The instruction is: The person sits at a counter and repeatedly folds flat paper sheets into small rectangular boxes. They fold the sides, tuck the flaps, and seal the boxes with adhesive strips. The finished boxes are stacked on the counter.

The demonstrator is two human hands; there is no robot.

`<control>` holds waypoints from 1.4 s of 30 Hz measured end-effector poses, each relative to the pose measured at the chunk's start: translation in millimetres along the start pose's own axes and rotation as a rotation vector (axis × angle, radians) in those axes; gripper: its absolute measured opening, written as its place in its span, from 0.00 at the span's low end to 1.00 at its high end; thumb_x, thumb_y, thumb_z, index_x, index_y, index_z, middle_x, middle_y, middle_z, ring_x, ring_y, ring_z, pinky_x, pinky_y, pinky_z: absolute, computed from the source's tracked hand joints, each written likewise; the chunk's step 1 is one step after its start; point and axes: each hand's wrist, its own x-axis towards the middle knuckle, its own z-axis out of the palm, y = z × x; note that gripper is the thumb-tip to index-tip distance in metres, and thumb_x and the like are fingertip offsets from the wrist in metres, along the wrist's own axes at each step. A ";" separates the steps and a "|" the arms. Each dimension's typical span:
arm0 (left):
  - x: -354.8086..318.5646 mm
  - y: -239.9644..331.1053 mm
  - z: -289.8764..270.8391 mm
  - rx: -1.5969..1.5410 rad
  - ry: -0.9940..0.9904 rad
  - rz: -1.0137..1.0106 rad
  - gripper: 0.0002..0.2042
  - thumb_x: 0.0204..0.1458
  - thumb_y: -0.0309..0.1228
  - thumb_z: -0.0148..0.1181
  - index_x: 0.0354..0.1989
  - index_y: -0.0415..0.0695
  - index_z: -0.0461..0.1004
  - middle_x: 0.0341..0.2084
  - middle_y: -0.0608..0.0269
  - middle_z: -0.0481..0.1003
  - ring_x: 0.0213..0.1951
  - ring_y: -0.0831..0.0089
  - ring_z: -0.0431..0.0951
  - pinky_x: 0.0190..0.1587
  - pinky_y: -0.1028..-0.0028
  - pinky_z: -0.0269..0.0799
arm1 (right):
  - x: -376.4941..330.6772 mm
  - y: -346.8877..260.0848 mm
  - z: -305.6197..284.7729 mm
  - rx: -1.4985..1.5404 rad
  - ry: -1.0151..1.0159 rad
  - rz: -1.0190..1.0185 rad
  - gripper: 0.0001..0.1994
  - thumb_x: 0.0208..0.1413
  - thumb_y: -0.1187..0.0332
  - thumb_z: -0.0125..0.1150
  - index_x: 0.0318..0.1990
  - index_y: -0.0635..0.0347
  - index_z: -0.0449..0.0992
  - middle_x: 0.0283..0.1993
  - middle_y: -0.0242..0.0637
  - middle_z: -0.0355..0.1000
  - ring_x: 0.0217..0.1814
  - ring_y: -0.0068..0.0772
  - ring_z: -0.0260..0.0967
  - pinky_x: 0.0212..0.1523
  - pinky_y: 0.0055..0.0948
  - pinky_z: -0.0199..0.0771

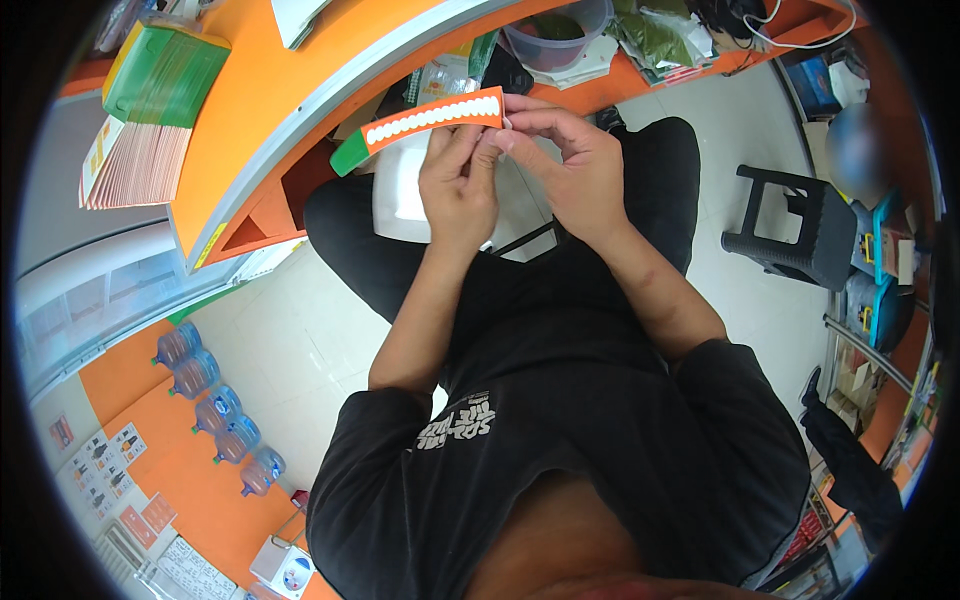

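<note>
A long, narrow orange card strip (435, 116) with a green end and a row of white scalloped shapes is held up above my lap. My left hand (460, 195) grips it from below near its right half, with some fingers hidden behind it. At the strip's right end, my right hand (585, 165) is closed, thumb and fingers pinching close to a small white bit at the edge. Both hands nearly touch there. Under the strip, a smooth white surface (400, 195) shows between my knees; I cannot make out what it belongs to.
An orange counter (265, 90) curves ahead, bearing a stack of green and white folded cards (150, 120) at its left. Beyond my hands stands a translucent tub (560, 40). A black stool (795, 230) is to the right. Several blue water bottles (215, 405) line the left.
</note>
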 end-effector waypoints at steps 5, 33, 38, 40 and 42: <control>-16.8 -18.8 0.7 0.092 -0.101 0.098 0.15 0.63 0.26 0.60 0.56 0.35 0.75 0.49 0.53 0.77 0.50 0.66 0.78 0.52 0.68 0.73 | 9.4 -3.9 -4.0 -0.227 0.042 -0.064 0.11 0.56 0.76 0.69 0.47 0.67 0.82 0.53 0.43 0.80 0.51 0.26 0.78 0.50 0.27 0.79; 14.3 -10.3 -48.3 0.313 -0.506 0.093 0.08 0.53 0.26 0.67 0.41 0.42 0.79 0.46 0.57 0.76 0.49 0.61 0.79 0.57 0.64 0.70 | 6.1 61.3 -26.7 0.158 -0.322 0.355 0.11 0.66 0.75 0.58 0.53 0.65 0.70 0.45 0.37 0.79 0.50 0.29 0.77 0.52 0.28 0.76; 8.1 -53.4 -91.5 0.569 -0.325 -0.176 0.09 0.59 0.28 0.63 0.45 0.42 0.80 0.46 0.56 0.80 0.50 0.62 0.80 0.55 0.68 0.72 | 0.7 172.8 -58.7 -0.528 -0.512 0.412 0.12 0.58 0.73 0.63 0.48 0.68 0.76 0.45 0.48 0.80 0.51 0.39 0.79 0.51 0.34 0.77; 14.2 -74.3 -106.9 0.607 -0.287 -0.031 0.07 0.56 0.29 0.64 0.40 0.41 0.81 0.42 0.54 0.81 0.44 0.58 0.82 0.48 0.66 0.75 | 7.8 250.9 -85.5 -1.008 -0.838 0.531 0.18 0.53 0.68 0.66 0.50 0.67 0.77 0.49 0.51 0.79 0.53 0.46 0.79 0.54 0.36 0.77; 24.4 -73.5 -110.1 0.662 -0.262 -0.114 0.07 0.55 0.29 0.65 0.40 0.41 0.81 0.41 0.53 0.80 0.45 0.56 0.82 0.50 0.65 0.75 | 0.6 319.6 -118.7 -1.319 -1.146 0.658 0.23 0.51 0.63 0.67 0.54 0.64 0.78 0.53 0.52 0.79 0.56 0.49 0.77 0.56 0.39 0.76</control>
